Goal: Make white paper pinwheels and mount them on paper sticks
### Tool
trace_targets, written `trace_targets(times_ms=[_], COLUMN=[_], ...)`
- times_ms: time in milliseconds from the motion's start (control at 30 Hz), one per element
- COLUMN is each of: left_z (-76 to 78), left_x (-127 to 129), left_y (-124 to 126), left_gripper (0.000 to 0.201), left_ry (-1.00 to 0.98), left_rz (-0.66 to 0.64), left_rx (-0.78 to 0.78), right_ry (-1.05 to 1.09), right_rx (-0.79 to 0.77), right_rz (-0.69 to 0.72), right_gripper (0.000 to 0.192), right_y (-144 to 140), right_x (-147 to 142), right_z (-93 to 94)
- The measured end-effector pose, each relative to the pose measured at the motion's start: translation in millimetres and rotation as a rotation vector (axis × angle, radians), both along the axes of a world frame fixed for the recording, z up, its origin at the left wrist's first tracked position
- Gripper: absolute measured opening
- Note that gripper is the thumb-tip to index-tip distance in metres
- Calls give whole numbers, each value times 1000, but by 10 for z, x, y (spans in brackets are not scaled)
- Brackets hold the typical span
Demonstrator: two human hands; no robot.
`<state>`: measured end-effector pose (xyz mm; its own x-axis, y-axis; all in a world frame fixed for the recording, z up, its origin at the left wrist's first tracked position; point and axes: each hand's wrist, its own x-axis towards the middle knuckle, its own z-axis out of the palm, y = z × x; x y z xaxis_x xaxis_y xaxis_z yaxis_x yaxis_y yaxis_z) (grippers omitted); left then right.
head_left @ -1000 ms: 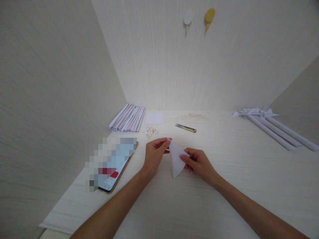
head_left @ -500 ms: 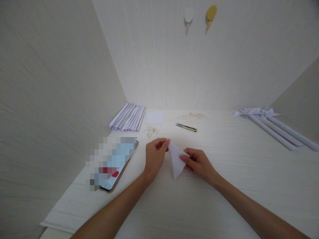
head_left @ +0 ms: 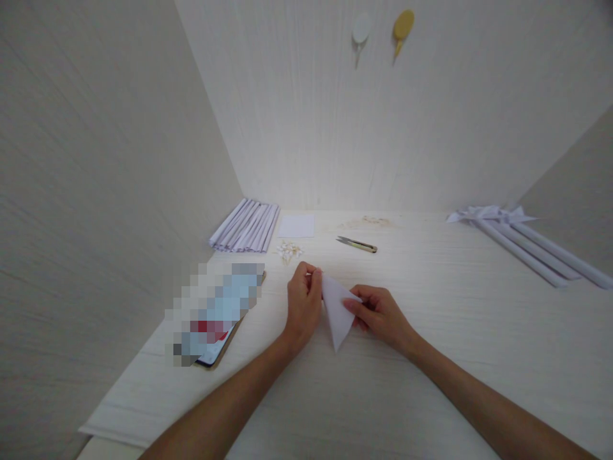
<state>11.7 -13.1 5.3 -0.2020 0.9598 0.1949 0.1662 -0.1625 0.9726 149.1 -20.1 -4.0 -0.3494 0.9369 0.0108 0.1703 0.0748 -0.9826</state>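
Note:
Between my hands, above the table, is a folded piece of white paper (head_left: 338,313), triangular with one point hanging down. The fingertips of my left hand (head_left: 305,300) pinch its upper left corner; whether they also hold something small there I cannot make out. My right hand (head_left: 376,312) grips the right corner, thumb on top and fingers behind. Just beyond my left hand lies a small heap of white bits with yellowish stems (head_left: 288,250). Thread snips (head_left: 357,244) rest on the table past the paper, their blades pointing left.
Rolled white paper tubes (head_left: 246,225) lie stacked at the back left beside a white paper square (head_left: 296,226). A phone (head_left: 230,332), partly blurred out, is left of my arm. More paper tubes (head_left: 536,249) lie at the right. Walls enclose the table (head_left: 454,300).
My left hand has turned more upright and shifted slightly right at the paper's upper corner. The paper's lower point has dropped slightly. My right hand keeps its grip.

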Motion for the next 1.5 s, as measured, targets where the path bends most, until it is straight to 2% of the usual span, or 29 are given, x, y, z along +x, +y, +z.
trace_targets(times_ms=[100, 233, 533, 700, 833, 933, 1033, 1133, 1333, 1500], left_z=[-16, -38, -55, -64, -90, -99, -92, -83, -73, -54], left_x=[22, 43, 47, 51, 70, 86, 99, 103, 95, 99], left_y=[6, -5, -6, 6, -13, -38, -48, -44, -50, -60], left_gripper=[14, 20, 22, 26, 28, 27, 25, 25, 27, 26], left_ry=[-54, -65, 76, -50, -53, -76, -88, -100, -99, -85], left_rz=[-89, -215, -70, -179, -218, -282, -282, -288, -408, -425], left_rx=[-57, -100, -59, -106, -127, -194, -240, -238, -208, -239], right_ry=[32, 81, 104, 135, 187, 216, 213, 197, 228, 266], right_rx=[-12, -41, -54, -55, -76, -75, -67, -52, 12, 20], right_rz=[-38, -89, -69, -131, -198, -209, -211, -228, -357, -398], right_gripper=[26, 26, 27, 30, 31, 31, 30, 31, 30, 28], right_y=[10, 25, 8, 23, 37, 43, 46, 45, 52, 47], right_x=[5, 11, 11, 0, 6, 18, 24, 24, 42, 56], right_z=[-13, -16, -19, -15, -12, -19, -27, -27, -29, -33])
